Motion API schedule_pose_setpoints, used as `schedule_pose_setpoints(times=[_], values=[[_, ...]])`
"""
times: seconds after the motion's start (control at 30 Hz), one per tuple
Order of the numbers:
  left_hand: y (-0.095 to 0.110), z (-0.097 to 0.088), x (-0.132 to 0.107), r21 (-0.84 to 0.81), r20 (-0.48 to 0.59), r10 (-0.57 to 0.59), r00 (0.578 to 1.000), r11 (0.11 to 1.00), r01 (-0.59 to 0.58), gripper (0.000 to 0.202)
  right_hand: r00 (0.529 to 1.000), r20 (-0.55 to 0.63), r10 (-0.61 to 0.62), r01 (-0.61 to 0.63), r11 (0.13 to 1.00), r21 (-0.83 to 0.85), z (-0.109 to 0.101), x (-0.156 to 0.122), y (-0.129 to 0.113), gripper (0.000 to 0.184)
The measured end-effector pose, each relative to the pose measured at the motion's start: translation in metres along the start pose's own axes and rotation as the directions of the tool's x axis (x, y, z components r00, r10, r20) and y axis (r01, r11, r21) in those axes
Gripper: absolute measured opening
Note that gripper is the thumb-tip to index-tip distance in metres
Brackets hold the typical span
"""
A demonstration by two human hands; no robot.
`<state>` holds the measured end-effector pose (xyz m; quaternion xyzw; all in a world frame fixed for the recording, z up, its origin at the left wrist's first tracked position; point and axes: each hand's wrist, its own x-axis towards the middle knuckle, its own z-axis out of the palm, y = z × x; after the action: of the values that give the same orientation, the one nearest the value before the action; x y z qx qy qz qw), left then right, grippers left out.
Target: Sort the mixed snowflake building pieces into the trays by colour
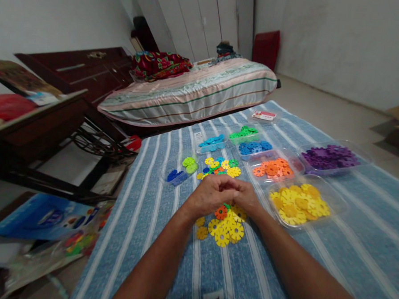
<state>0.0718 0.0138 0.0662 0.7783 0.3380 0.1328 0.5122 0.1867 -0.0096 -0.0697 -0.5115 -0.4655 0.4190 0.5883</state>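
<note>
Yellow plastic notched-disc cluster [227, 229], I judge light, stiff, loose at its joints; my left hand [213, 195] and right hand [248, 197], both curled shut, pinch its far rims.

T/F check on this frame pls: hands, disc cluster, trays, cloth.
1. The left hand and right hand meet over the cluster of yellow plastic snowflake discs. True.
2. That cluster is all yellow. False: an orange disc sits at its top edge.
3. The clear plastic tray nearest the right hand holds purple discs. False: yellow ones; the purple tray lies farther back.
4. The discs lie on a blue cloth with white stripes. True.
</note>
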Motion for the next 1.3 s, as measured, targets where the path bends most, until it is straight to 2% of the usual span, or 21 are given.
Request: schedule_pose_setpoints(times=[0.07,0.17,0.3,0.37,0.5,0.73,0.97,1.1,1.3], values=[[-0.02,-0.013,-0.014,0.2,-0.02,-0.077,0.997,0.976,0.08,0.015,0.999,-0.022,0.025,-0.026,1.0,-0.014,0.002,0.0,-0.001,0.018],[-0.047,-0.026,-0.038,0.469,-0.027,-0.206,0.978,0.862,0.194,0.011,0.997,-0.035,0.07,-0.07,0.997,-0.01,0.004,0.0,-0.001,0.018],[-0.065,-0.031,-0.064,0.635,-0.092,-0.312,0.946,0.713,0.296,0.01,0.996,-0.027,0.09,-0.09,0.996,0.011,0.005,-0.001,-0.001,0.018],[-0.071,-0.03,-0.071,0.634,-0.103,-0.316,0.943,0.71,0.307,0.013,0.995,-0.027,0.098,-0.098,0.995,0.018,0.005,-0.001,-0.001,0.018],[-0.077,-0.023,-0.075,0.626,-0.055,-0.318,0.946,0.728,0.281,0.027,0.994,-0.029,0.106,-0.105,0.994,0.028,0.005,-0.002,-0.002,0.019],[-0.08,-0.022,-0.073,0.666,-0.051,-0.364,0.93,0.681,0.303,0.031,0.993,-0.016,0.114,-0.114,0.993,0.028,0.005,-0.002,-0.002,0.019],[-0.07,-0.024,-0.077,0.685,-0.052,-0.395,0.917,0.654,0.321,0.015,0.993,-0.023,0.116,-0.115,0.993,0.041,0.005,-0.001,-0.001,0.018],[-0.074,-0.028,-0.082,0.649,-0.07,-0.367,0.928,0.69,0.322,0.005,0.994,-0.025,0.103,-0.102,0.994,0.027,0.004,-0.001,-0.002,0.018],[-0.083,-0.037,-0.084,0.564,-0.094,-0.254,0.963,0.783,0.261,0.009,0.995,-0.026,0.1,-0.1,0.995,0.007,0.005,-0.002,-0.001,0.018]])
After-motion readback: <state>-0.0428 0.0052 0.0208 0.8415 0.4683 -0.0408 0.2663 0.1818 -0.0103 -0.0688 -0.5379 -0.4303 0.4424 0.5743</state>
